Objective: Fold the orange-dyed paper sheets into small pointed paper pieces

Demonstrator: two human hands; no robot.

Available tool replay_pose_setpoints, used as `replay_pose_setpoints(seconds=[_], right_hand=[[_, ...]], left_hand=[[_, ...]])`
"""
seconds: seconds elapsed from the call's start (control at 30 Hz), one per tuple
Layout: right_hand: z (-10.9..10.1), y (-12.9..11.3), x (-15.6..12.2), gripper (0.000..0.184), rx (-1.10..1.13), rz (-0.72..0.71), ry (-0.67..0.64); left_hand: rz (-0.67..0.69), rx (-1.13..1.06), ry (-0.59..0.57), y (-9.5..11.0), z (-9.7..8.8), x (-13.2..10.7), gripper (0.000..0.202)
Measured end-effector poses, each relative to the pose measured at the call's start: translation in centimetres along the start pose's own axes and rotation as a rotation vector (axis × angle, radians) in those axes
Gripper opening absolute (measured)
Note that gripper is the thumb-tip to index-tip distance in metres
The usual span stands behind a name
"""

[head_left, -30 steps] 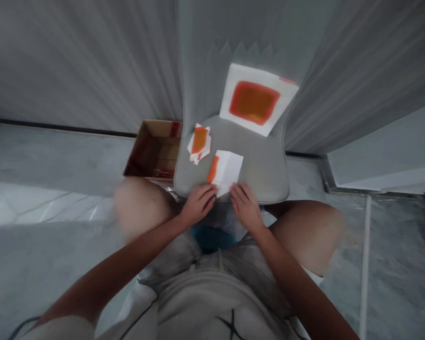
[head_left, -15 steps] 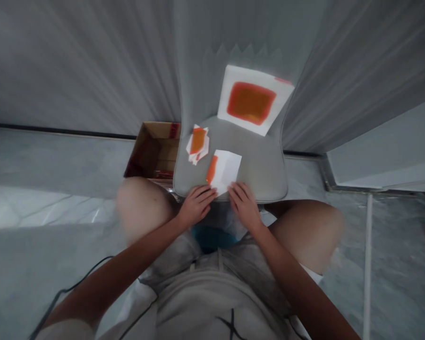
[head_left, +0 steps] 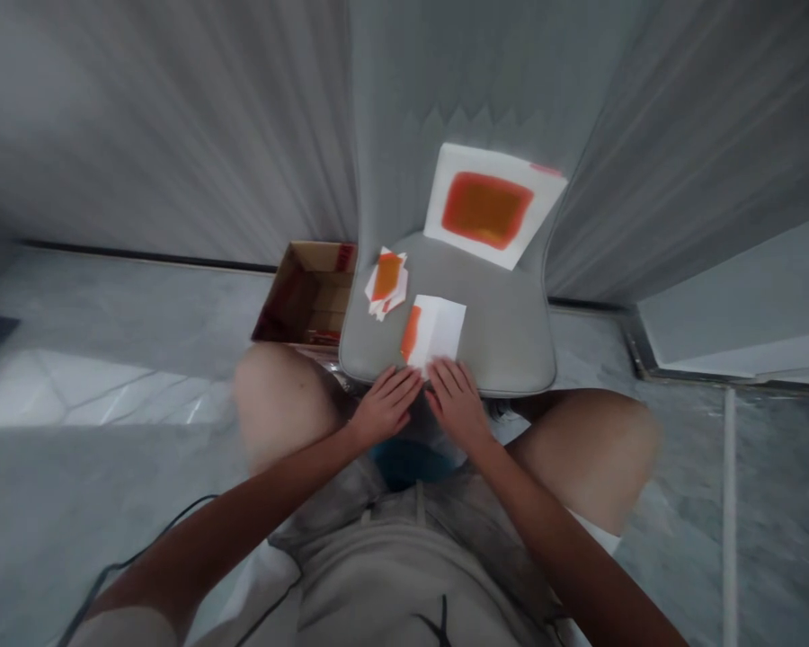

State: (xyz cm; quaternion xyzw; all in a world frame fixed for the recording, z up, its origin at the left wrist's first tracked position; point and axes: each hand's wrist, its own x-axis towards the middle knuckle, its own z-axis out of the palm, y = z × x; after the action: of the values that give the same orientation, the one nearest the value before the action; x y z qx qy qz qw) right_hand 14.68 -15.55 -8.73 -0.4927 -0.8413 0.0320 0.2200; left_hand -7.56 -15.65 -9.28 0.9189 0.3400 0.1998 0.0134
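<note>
A folded white paper with an orange side (head_left: 433,330) lies near the front edge of a grey chair seat (head_left: 505,337). My left hand (head_left: 385,404) rests at the seat's front edge, its fingers stretched out and touching the paper's near corner. Beside it my right hand (head_left: 453,401) lies flat, fingers extended onto the paper's near edge. A small pile of folded orange-and-white papers (head_left: 386,281) sits at the seat's left back. A stack of white sheets with an orange square (head_left: 491,205) leans against the chair back.
An open cardboard box (head_left: 308,292) stands on the floor left of the chair. Grey curtains (head_left: 175,135) hang behind. My bare knees flank the seat. A dark cable (head_left: 141,553) trails across the marble floor at the lower left.
Both hands have drawn closer together at the paper's near edge. The view has shifted slightly down and to the right. The paper stays in place.
</note>
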Motion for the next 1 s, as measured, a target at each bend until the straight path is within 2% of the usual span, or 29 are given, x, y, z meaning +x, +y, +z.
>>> replay_pose_setpoints(seconds=[0.13, 0.3, 0.5, 0.6, 0.7, 0.83, 0.93, 1.0], right_hand=[[0.1, -0.3, -0.2, 0.056, 0.010, 0.026, -0.012], [0.5, -0.7, -0.5, 0.064, -0.008, 0.039, -0.027], [0.3, -0.4, -0.3, 0.065, -0.031, 0.006, -0.064], [0.0, 0.1, -0.2, 0.061, -0.016, -0.027, -0.065], [-0.5, 0.8, -0.5, 0.052, 0.057, -0.054, -0.020], [-1.5, 2.3, -0.2, 0.046, 0.164, 0.017, 0.079], [-2.1, 4.4, 1.8, 0.046, 0.195, 0.192, 0.133], [-2.2, 6.3, 3.8, 0.048, 0.253, 0.344, 0.147]], left_hand=[[-0.034, 0.028, -0.073, 0.5, 0.0, -0.1, 0.082], [-0.051, 0.039, -0.093, 0.5, 0.0, 0.0, 0.077], [-0.023, 0.022, -0.105, 0.1, -0.3, 0.1, 0.075], [-0.022, 0.001, -0.072, 0.4, -0.6, 0.1, 0.073], [-0.066, -0.061, 0.049, 0.2, -1.1, 0.4, 0.063], [-0.135, -0.140, 0.215, -2.1, -2.5, 2.8, 0.051], [-0.056, -0.184, 0.205, -4.9, -3.2, 6.1, 0.045], [0.007, -0.194, 0.163, -6.6, -2.9, 8.3, 0.042]])
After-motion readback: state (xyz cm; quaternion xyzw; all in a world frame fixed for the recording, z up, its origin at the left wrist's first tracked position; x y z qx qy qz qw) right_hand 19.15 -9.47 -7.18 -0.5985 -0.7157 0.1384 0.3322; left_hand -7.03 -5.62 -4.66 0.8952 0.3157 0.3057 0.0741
